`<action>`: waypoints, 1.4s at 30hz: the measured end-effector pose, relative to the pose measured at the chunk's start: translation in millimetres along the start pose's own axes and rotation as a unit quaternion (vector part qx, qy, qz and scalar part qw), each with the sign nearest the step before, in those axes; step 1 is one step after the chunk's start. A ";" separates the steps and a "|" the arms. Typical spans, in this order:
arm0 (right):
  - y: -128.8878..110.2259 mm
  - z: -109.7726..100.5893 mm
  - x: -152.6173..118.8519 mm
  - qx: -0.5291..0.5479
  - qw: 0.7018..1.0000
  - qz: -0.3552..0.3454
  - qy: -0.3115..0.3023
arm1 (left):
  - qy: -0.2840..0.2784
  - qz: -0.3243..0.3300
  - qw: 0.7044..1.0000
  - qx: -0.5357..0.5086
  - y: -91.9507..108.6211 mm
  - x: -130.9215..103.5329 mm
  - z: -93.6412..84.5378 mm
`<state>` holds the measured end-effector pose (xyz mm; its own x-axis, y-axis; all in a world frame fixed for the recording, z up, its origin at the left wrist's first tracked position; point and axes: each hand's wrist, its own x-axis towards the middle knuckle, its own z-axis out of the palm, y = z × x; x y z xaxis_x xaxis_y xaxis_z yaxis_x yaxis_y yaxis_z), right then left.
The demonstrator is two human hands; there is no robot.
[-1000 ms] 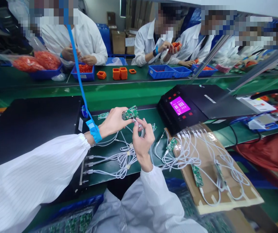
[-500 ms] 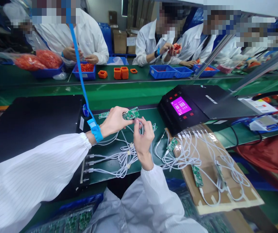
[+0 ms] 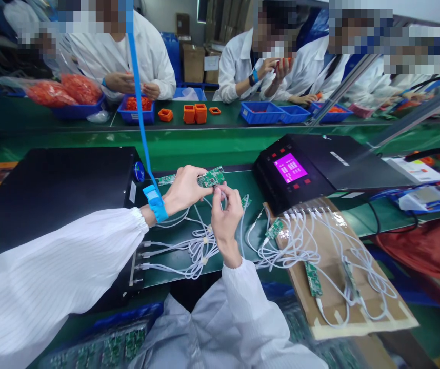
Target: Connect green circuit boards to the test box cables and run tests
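Note:
My left hand (image 3: 187,188), with a blue strap at the wrist, grips a green circuit board (image 3: 213,178) by its left end. Just below the board's lower edge, the fingertips of my right hand (image 3: 226,212) pinch the end of a white cable (image 3: 224,200). Whether the plug sits in the board is hidden by my fingers. Another board (image 3: 166,180) lies behind my left wrist. Bundled white cables (image 3: 200,246) lie on the green bench below my hands. More boards (image 3: 313,279) with cables rest on a cardboard sheet (image 3: 374,307) at the right.
A black machine (image 3: 70,179) stands at the left. At the right is a black tester (image 3: 335,159) with a magenta screen. Across the bench, people in white coats work beside blue bins (image 3: 261,114) and orange parts (image 3: 195,114). A blue cord (image 3: 137,92) hangs to my left wrist.
The view has shifted slightly. Both hands stay at the board and cable end, and the board is tilted a little differently. Across the bench, a person's hands have moved closer to the face.

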<state>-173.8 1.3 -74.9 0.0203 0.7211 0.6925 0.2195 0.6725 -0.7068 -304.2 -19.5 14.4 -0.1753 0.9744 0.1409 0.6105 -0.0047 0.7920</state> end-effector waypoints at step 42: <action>14.1 9.0 -0.4 -0.012 0.999 -0.030 -0.005 | 0.023 0.041 0.992 0.118 -3.8 3.9 7.6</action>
<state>-179.4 12.1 -86.4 -0.0039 0.6821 0.7312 0.2440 0.7098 -0.6608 -301.4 -14.0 7.5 -0.1486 0.9618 0.2301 0.7866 -0.0261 0.6169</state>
